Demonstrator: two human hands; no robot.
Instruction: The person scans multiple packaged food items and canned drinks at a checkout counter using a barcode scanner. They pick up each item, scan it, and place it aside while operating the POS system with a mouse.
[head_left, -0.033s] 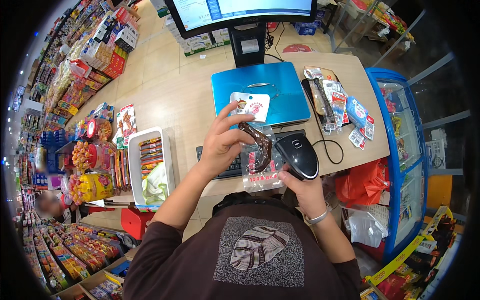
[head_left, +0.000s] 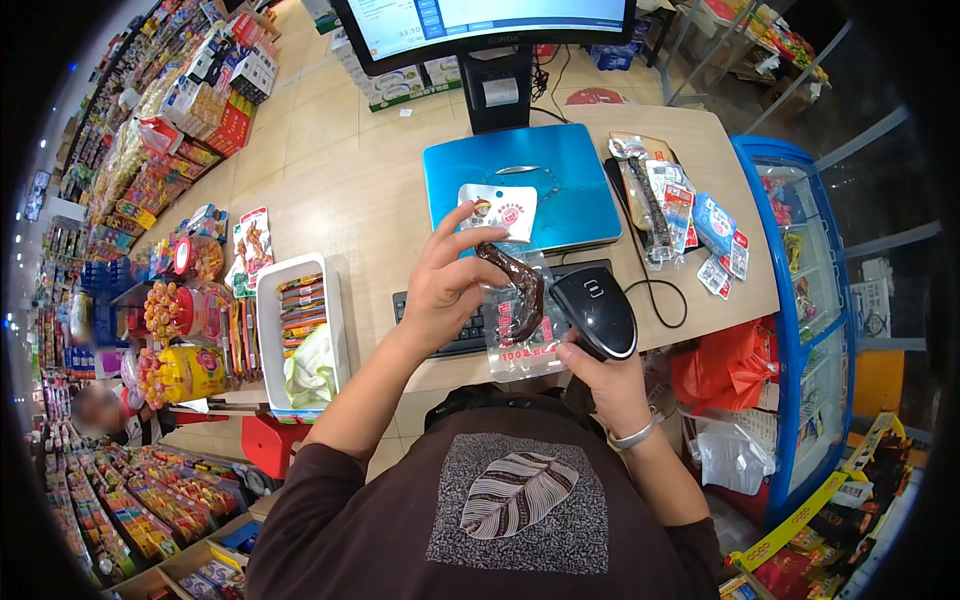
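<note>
My left hand (head_left: 445, 285) pinches a clear snack packet (head_left: 515, 310) that holds a dark brown strip of meat and has a white header card at its top. My right hand (head_left: 610, 385) grips a black handheld scanner (head_left: 597, 310), whose head touches the packet's right edge. Both hands hover above a black keyboard (head_left: 465, 335) at the near edge of the wooden counter (head_left: 350, 200). Just behind the packet lies a blue weighing scale (head_left: 560, 170).
A monitor (head_left: 490, 20) on a stand rises behind the scale. Several snack packets (head_left: 680, 215) lie on the counter's right side. A white tray (head_left: 268, 330) of sweets stands at left, beside candy racks. A blue chest freezer (head_left: 810, 300) and a red bag (head_left: 725, 365) are at right.
</note>
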